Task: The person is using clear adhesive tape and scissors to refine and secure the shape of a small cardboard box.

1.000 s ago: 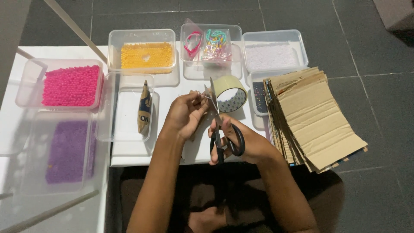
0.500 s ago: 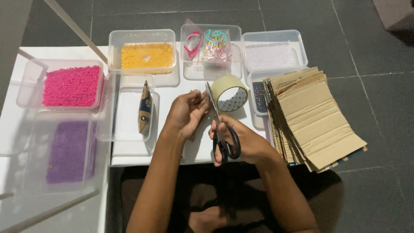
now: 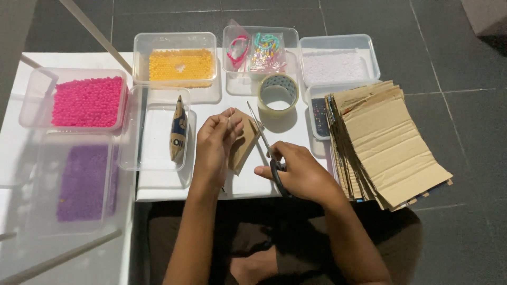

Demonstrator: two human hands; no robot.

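Observation:
My left hand (image 3: pixel 214 145) grips a small folded piece of brown cardboard (image 3: pixel 243 143), held upright over the white board. My right hand (image 3: pixel 300 171) holds black-handled scissors (image 3: pixel 262 140) whose blades point up and to the left, with the tip against the cardboard's right edge. A roll of clear tape (image 3: pixel 278 93) lies just beyond the scissor tips. A small folded cardboard boat shape (image 3: pixel 178 129) rests in a clear tray to the left of my left hand.
Clear tubs hold pink beads (image 3: pixel 87 101), purple beads (image 3: pixel 84 182), yellow beads (image 3: pixel 180 64), white beads (image 3: pixel 338 66) and colourful small items (image 3: pixel 257 50). A stack of cardboard sheets (image 3: pixel 383 142) lies at the right. Dark tiled floor surrounds the white table (image 3: pixel 174 187).
My hands have drawn slightly apart; the scissors now tilt left toward the cardboard piece, which shows more fully beside my left hand. The tape roll is uncovered.

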